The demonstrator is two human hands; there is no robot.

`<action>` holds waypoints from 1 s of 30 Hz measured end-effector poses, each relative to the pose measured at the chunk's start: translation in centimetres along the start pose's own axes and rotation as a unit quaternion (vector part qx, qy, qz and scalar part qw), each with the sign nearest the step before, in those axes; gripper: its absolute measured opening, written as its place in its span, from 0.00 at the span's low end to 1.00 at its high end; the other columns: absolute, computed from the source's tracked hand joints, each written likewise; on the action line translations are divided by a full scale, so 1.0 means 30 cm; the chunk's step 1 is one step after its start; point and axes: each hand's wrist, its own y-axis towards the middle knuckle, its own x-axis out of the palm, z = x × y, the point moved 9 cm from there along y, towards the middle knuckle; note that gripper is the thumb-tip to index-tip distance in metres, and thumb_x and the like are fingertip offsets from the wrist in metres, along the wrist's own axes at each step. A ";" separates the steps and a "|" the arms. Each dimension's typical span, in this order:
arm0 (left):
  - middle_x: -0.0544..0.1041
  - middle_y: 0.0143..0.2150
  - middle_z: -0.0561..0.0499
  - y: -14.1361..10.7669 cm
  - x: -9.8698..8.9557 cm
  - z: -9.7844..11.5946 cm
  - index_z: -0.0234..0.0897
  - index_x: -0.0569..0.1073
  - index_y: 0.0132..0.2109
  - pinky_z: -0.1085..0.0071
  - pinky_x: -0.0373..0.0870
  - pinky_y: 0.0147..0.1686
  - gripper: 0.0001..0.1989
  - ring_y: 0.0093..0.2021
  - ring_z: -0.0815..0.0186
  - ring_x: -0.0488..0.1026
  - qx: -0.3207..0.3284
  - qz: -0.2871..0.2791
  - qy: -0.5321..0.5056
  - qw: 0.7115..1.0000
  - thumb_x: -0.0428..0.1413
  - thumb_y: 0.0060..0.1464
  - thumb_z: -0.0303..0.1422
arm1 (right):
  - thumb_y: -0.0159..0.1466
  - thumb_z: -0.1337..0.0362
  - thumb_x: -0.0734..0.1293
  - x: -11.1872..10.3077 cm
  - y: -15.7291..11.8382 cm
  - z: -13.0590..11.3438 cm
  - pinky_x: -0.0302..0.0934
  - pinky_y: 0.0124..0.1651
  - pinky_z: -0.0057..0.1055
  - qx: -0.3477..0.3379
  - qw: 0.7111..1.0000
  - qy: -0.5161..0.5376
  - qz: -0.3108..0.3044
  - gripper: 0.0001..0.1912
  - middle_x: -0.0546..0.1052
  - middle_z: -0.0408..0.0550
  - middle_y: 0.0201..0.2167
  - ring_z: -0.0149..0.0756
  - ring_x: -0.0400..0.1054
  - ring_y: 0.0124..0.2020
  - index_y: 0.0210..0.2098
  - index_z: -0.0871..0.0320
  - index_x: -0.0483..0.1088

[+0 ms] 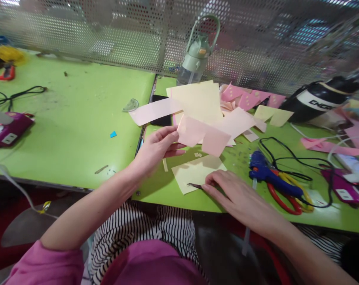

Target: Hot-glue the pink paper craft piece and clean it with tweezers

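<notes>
Between the thumb and fingers of my left hand (159, 145) is a pink piece of paper (192, 130) with a folded or notched outline, held by its left edge above the table. My right hand (228, 190) is closed around dark tweezers (196, 185). Their tips point left, over a pale yellow sheet (182, 173) lying near the table's front edge. Whether the tips grip anything is too small to tell. A small pale cut-out (198, 154) lies just behind that sheet. Behind my left hand rest a large cream sheet (197, 97) and a long pink strip (155, 112).
A blue glue gun (264, 174) lies right of my right hand, over red- and yellow-handled scissors (282, 200) and a black cable. Pink triangular pieces (249, 99), a green-lidded bottle (194, 59) and a black bottle (316, 99) stand or lie behind. A perforated metal screen (122, 35) borders the back.
</notes>
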 end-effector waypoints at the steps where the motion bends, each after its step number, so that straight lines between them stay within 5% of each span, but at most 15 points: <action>1: 0.81 0.44 0.48 -0.001 0.002 0.000 0.35 0.76 0.46 0.71 0.77 0.40 0.10 0.38 0.67 0.79 -0.001 -0.003 -0.002 1.000 0.58 0.57 0.31 | 0.69 0.47 0.52 -0.002 0.000 0.003 0.61 0.45 0.43 0.003 1.000 0.007 0.004 0.21 0.74 0.49 0.34 0.43 0.68 0.38 0.34 0.54 0.65; 19: 0.81 0.42 0.46 -0.015 0.016 0.006 0.33 0.76 0.46 0.70 0.76 0.41 0.10 0.37 0.67 0.79 -0.021 -0.001 0.004 1.000 0.56 0.57 0.30 | 0.67 0.56 0.61 0.014 0.029 -0.014 0.61 0.40 0.38 -0.006 0.999 0.034 -0.001 0.10 0.74 0.46 0.33 0.40 0.68 0.36 0.33 0.54 0.67; 30: 0.81 0.44 0.46 -0.006 0.020 -0.001 0.34 0.75 0.47 0.71 0.76 0.41 0.10 0.38 0.68 0.79 -0.012 -0.025 -0.011 1.000 0.57 0.58 0.30 | 0.69 0.58 0.58 0.017 0.025 -0.055 0.61 0.40 0.40 -0.052 0.999 0.000 0.000 0.12 0.74 0.48 0.31 0.41 0.67 0.35 0.31 0.54 0.65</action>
